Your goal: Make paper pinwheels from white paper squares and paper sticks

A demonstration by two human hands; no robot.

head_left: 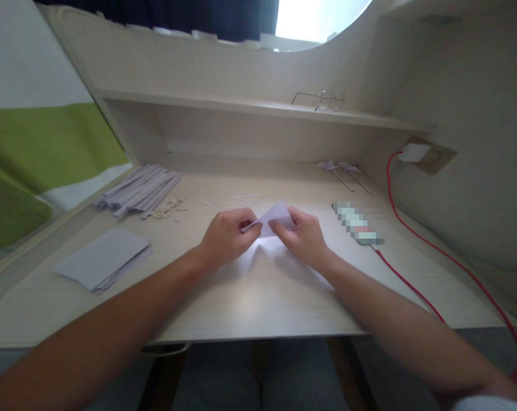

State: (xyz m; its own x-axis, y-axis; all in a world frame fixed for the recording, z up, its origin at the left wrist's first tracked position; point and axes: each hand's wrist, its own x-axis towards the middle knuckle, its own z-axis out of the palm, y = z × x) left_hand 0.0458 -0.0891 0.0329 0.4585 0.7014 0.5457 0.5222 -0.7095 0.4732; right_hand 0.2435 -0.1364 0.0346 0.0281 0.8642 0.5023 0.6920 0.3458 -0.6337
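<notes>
While both hands [228, 234] [303, 235] grip folded paper [274, 217], pale desk [258, 297], shelf [241, 105], red cable [451, 262]

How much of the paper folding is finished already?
Two small finished paper pieces on sticks lie at the back of the desk, so some look done. Right now the left hand and right hand pinch one folded sheet, partly creased into a point. Left to go: a stack of flat sheets, a bundle of paper sticks.
</notes>
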